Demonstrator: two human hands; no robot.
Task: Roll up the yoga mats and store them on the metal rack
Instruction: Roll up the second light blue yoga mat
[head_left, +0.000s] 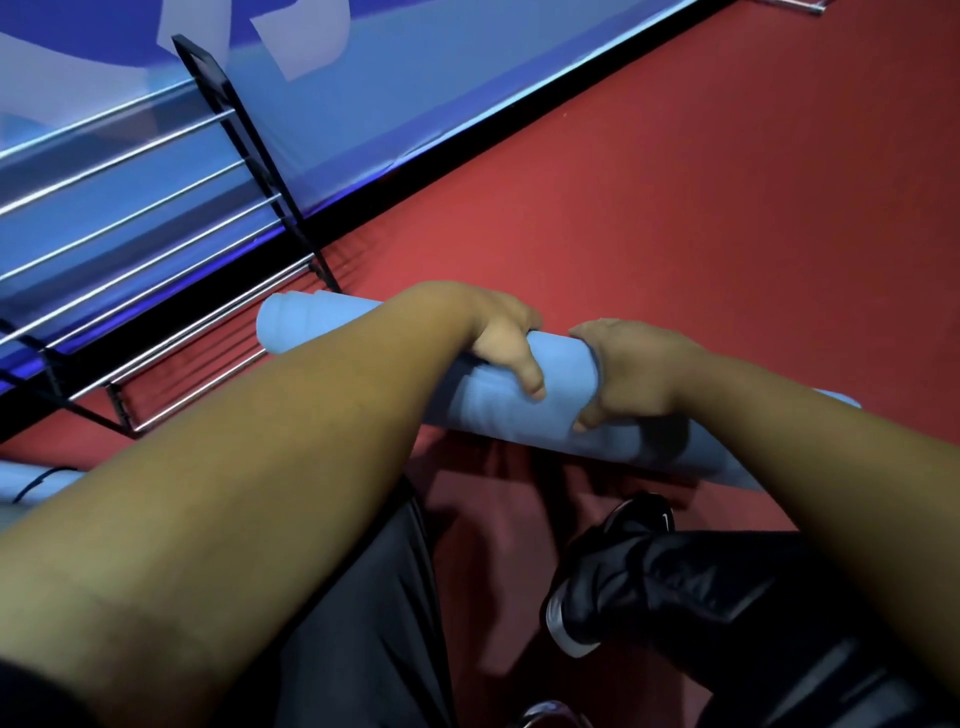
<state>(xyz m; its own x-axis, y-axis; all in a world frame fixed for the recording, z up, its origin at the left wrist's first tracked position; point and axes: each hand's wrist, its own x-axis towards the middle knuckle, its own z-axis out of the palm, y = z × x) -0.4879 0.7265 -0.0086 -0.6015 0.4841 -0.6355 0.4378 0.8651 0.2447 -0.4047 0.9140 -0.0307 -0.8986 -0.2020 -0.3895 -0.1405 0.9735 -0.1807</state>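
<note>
Gripping the rolled light-blue yoga mat (563, 371) near its middle, both hands hold it clear of the red floor (675, 208), just in front of the metal rack (291, 210). The left hand (498, 338) wraps over the top of the roll on the side nearer the rack. The right hand (628, 374) clamps round it just beside the left, farther from the rack. The mat's long axis runs slantwise: one round end points at the rack's lower chrome bars and lies close to them, and the other end points away from the rack, past the right forearm. A second blue mat (31, 480) lies on the floor below the rack. A black shoe (618, 561) stands on the floor, well away from the rack.
</note>
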